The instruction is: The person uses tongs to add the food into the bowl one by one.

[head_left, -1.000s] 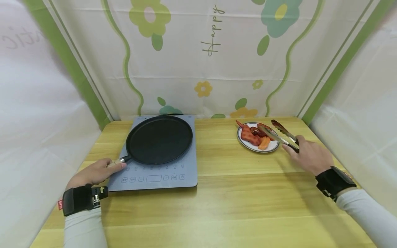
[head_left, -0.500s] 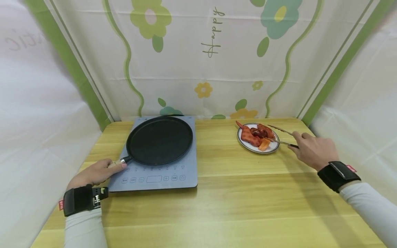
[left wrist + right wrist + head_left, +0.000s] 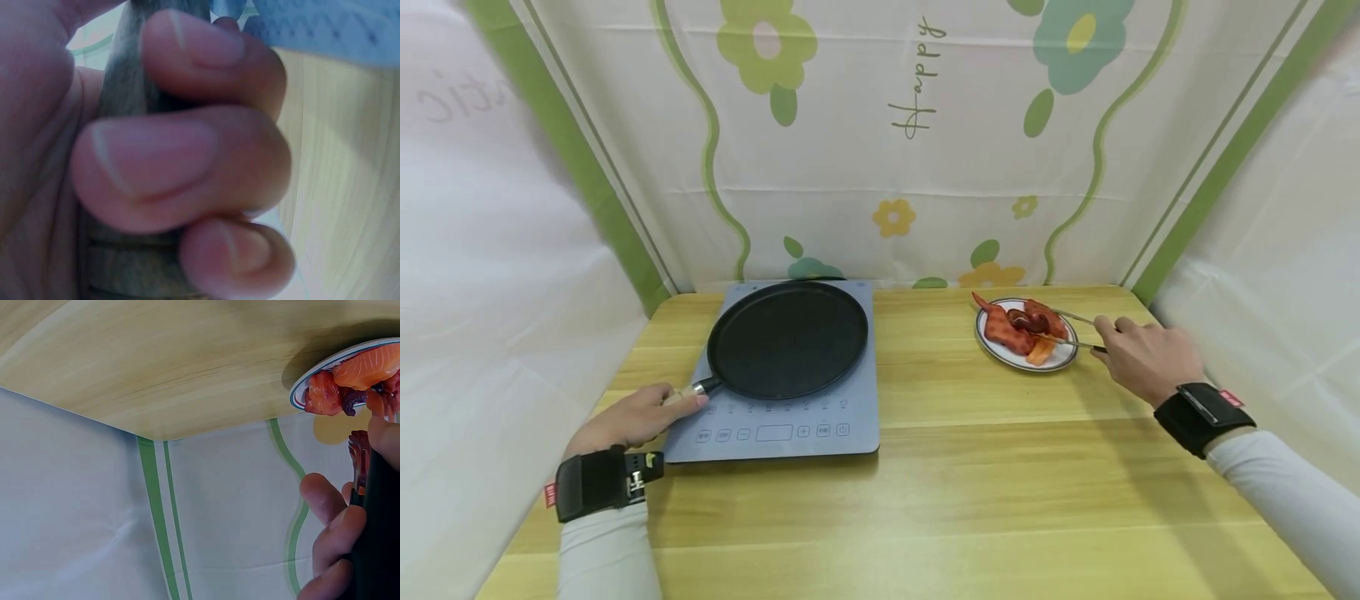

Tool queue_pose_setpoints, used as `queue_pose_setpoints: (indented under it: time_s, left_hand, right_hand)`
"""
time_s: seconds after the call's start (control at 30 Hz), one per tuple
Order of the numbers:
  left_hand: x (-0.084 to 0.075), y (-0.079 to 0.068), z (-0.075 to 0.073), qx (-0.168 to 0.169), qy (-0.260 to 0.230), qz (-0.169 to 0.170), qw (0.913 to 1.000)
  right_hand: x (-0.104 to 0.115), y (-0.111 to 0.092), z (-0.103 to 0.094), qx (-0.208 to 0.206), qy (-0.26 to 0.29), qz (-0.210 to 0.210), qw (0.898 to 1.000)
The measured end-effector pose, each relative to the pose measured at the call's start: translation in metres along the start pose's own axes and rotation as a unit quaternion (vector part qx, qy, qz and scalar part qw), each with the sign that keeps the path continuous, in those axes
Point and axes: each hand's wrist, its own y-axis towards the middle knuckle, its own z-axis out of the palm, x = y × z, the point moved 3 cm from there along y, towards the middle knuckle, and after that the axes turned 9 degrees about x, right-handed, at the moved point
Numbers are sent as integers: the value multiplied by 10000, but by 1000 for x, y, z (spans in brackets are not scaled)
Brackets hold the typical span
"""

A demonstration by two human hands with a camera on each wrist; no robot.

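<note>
At the left, my left hand [image 3: 632, 414] grips the wooden handle [image 3: 681, 394] of a flat black pan [image 3: 787, 337], which sits on a grey induction cooktop [image 3: 842, 408]. The left wrist view shows the fingers [image 3: 181, 162] curled round that handle. On the right, my right hand [image 3: 1150, 354] holds metal tongs [image 3: 1084, 344] with dark grips. Their tips reach over a white plate [image 3: 995, 351] of food. A reddish wing-shaped piece [image 3: 1006, 332], a dark curled piece [image 3: 1028, 320] and an orange slice [image 3: 1041, 350] lie there. The tongs' arms stand apart around food at the plate's right side; contact is unclear.
The wooden tabletop [image 3: 970, 483] spreads between cooktop and plate and toward the front. A white flowered cloth [image 3: 820, 158] hangs behind the table, with white cloth walls at the left and right.
My right hand has turned the tongs and shifted them slightly left, so both tips now lie over the food. The left hand, pan and plate have stayed put.
</note>
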Motion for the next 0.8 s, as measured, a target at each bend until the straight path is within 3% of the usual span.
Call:
queue_pose_setpoints:
  time_s: [0.33,0.63,0.8]
  left_hand:
    - [-1,-1,-1,80,76,22,9999]
    - [-3,-4,0,7,35,47,10000]
    - [-4,-6,-1,48,73,15,10000]
  right_hand:
    - [-5,10,-4,-53,-136,-218,9997]
    - [-17,23,-9,848,-144,-311,9958]
    - [-18,26,-11,1005,-109,-344,9943]
